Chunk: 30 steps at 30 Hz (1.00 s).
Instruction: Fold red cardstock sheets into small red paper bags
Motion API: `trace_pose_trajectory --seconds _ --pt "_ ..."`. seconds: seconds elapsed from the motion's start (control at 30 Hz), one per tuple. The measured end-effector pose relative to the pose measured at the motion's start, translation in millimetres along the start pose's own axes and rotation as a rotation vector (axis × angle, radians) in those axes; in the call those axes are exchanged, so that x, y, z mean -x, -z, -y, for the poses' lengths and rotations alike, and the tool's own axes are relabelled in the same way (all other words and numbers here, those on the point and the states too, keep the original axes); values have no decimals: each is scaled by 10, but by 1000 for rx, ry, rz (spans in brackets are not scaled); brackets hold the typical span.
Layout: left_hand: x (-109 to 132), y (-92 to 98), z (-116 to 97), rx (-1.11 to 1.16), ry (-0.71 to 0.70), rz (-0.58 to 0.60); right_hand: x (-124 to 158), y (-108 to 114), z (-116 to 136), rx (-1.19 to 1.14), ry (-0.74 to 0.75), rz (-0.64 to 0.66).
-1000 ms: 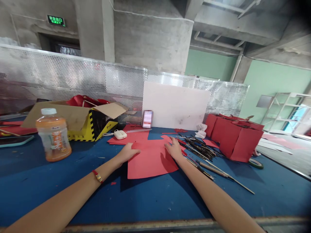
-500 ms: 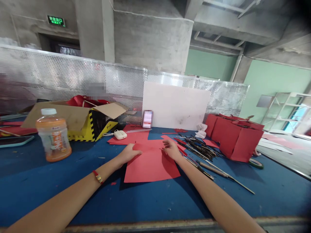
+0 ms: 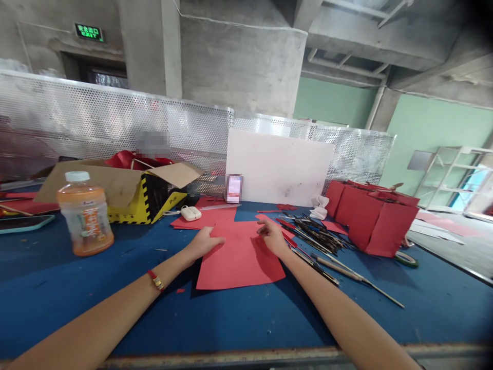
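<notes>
A sheet of red paper (image 3: 239, 262) is in front of me, its near edge raised a little above the blue table and casting a shadow. My left hand (image 3: 204, 242) grips its left edge, thumb on top and the other fingers hidden underneath. At the right edge is my right hand (image 3: 272, 237), its fingers loosely bent and apart, throwing a shadow on the paper. Whether those fingertips touch the sheet I cannot tell. More red paper (image 3: 223, 213) lies just behind, with a white earphone case (image 3: 191, 213) on it.
Several dark thin sticks (image 3: 316, 234) and a wooden-handled tool (image 3: 339, 268) lie right of my hand. Red paper bags (image 3: 373, 218) stand beyond, near green tape (image 3: 406, 259). On the left are a drink bottle (image 3: 85, 216) and an open carton (image 3: 127, 200). A phone (image 3: 234, 188) leans on a white board (image 3: 277, 167).
My right hand's fingers have shifted very slightly at the paper's right edge. My left hand and the sheet stay almost in place.
</notes>
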<state>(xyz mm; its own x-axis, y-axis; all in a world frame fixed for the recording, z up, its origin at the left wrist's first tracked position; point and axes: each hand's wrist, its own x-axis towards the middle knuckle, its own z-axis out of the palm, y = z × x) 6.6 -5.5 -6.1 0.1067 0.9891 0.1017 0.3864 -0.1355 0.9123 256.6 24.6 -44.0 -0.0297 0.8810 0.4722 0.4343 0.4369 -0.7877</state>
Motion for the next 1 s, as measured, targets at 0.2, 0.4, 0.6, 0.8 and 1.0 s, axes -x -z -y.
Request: trace_pose_trajectory --seconds 0.2,0.4,0.6,0.8,1.0 --pt "-69 29 -1 -86 -161 -39 -4 11 15 20 34 -15" --pt "-94 21 29 -175 -201 -11 -7 10 12 27 52 -14" --pt "-105 9 47 -228 -190 29 -3 -13 -22 50 44 14" --pt "-111 14 47 -265 -195 25 13 -7 -30 101 22 52" --pt "-117 6 65 -292 -196 23 16 -21 -10 173 -7 83"
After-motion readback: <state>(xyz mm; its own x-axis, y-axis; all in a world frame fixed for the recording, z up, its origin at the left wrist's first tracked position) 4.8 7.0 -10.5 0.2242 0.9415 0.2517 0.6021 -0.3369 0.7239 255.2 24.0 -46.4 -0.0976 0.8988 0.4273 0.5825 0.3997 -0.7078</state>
